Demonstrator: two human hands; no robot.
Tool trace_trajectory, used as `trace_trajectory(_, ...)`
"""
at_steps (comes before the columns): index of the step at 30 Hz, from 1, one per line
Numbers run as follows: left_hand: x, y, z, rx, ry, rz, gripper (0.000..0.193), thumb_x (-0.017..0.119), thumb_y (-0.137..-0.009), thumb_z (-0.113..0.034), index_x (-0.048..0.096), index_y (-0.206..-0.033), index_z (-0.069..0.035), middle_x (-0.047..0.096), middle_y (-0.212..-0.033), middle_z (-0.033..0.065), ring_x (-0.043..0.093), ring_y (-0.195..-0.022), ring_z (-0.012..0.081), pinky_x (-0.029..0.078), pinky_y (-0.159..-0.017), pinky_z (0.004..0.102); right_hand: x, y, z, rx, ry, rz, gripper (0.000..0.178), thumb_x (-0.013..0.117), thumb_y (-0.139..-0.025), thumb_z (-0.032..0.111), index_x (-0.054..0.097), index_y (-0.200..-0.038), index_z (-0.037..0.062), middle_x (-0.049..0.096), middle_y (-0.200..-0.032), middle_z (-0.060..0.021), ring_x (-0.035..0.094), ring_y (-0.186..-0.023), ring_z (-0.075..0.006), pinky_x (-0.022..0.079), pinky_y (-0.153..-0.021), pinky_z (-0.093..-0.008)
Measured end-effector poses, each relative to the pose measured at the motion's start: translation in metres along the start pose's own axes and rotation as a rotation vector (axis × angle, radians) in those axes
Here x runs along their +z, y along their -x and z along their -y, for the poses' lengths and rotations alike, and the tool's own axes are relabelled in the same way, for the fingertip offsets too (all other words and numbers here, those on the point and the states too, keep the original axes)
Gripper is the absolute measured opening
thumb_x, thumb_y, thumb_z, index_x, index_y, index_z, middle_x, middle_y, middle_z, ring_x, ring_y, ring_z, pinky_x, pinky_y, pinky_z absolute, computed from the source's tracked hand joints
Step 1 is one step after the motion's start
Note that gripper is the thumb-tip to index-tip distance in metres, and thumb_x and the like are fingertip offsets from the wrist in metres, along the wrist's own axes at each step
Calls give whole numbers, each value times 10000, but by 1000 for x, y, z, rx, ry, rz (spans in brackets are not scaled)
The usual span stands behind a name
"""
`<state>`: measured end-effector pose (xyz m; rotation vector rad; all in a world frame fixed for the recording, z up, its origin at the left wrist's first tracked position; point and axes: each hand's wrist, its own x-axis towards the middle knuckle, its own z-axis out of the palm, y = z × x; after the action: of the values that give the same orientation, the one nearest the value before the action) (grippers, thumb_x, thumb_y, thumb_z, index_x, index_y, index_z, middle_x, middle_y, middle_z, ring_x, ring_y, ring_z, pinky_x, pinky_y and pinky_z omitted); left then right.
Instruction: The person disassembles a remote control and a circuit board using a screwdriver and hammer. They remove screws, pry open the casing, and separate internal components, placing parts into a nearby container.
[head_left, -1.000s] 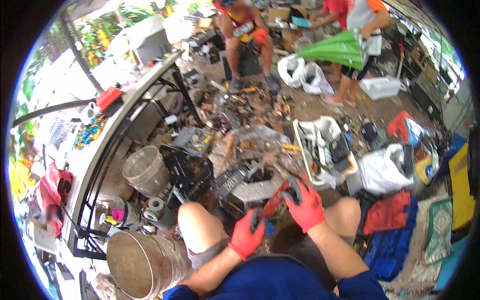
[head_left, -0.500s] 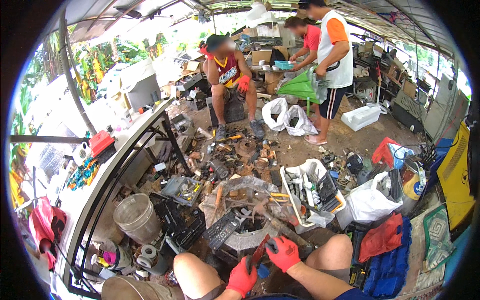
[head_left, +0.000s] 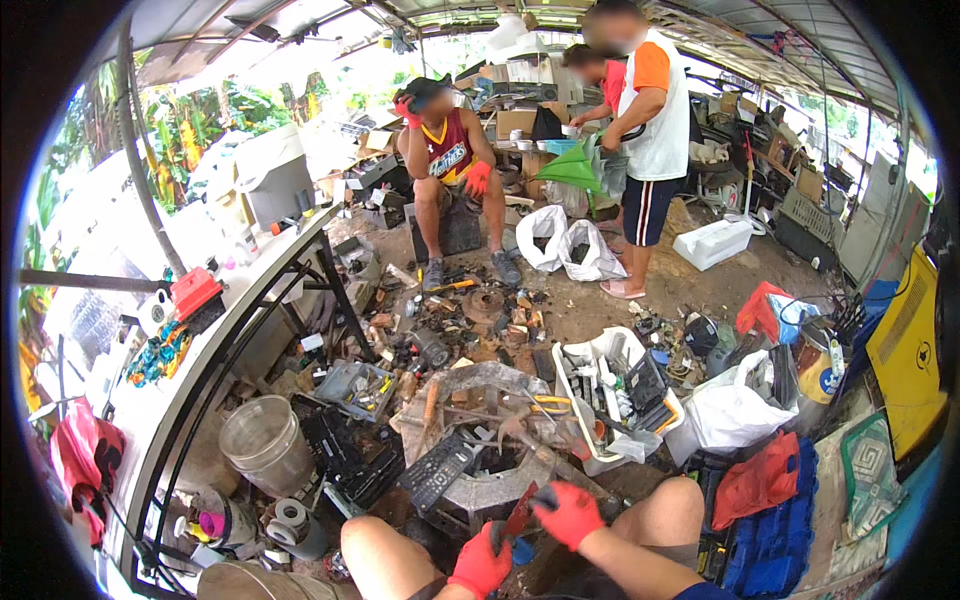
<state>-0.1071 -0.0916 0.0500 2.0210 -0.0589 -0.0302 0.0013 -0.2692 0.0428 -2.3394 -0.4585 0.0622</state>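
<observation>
My left hand [head_left: 480, 563], in a red glove, is closed around the lower end of a thin flat red piece [head_left: 519, 510] that stands up at a slant. My right hand [head_left: 567, 514], also red-gloved, has its fingers curled close to the upper end of that piece; whether they grip it or something small is hidden. Just beyond my hands is a worn, angular grey stand [head_left: 490, 490] with an open middle. A black remote control [head_left: 437, 476] lies on its left side. A hammer [head_left: 520, 432] and yellow-handled pliers [head_left: 551, 404] rest on it too.
A white bin [head_left: 586, 466] of scrap parts and a white sack [head_left: 735, 412] stand to the right. On the left are a cloudy bucket [head_left: 266, 440] and a long table [head_left: 215, 345]. Scrap litters the ground ahead, where one person sits and two stand.
My right hand has shifted slightly relative to the red piece's upper end. The standing person in white has moved with the green umbrella, and the view has tilted slightly.
</observation>
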Motion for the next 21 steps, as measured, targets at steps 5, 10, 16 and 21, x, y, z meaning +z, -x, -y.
trace_trajectory(5,-5,1,-38,-255,-101,47,368,500,-973,-207,582,-1312,-89,653,-1232,226,641,-1144,369,508,-934,447,5,-5,-47,-13,-268,37,196,719,-857,152,708,-1026,53,724,-922,-126,700,-840,-237,553,-773,-348)
trace_trajectory(10,-13,3,-63,-446,-108,8,377,575,-955,-305,581,-1257,-80,663,-1180,252,641,-1126,402,515,-919,472,2,-13,-60,159,-435,59,289,746,-857,181,699,-1082,7,743,-970,-120,707,-852,-202,557,-792,-342)
trace_trajectory(16,3,8,-33,-85,-93,11,445,443,-1012,-201,482,-1450,-128,556,-1412,180,556,-1286,321,442,-1041,382,19,6,-30,35,-211,-8,200,721,-863,168,701,-1016,39,734,-915,-113,701,-813,-236,548,-743,-367)
trace_trajectory(21,-6,1,-33,-143,-130,-10,479,436,-1007,-188,458,-1481,-126,574,-1356,193,572,-1238,348,456,-1009,401,-4,-16,-52,117,-529,118,155,697,-890,114,700,-1011,17,739,-900,-77,679,-792,-143,545,-731,-314)
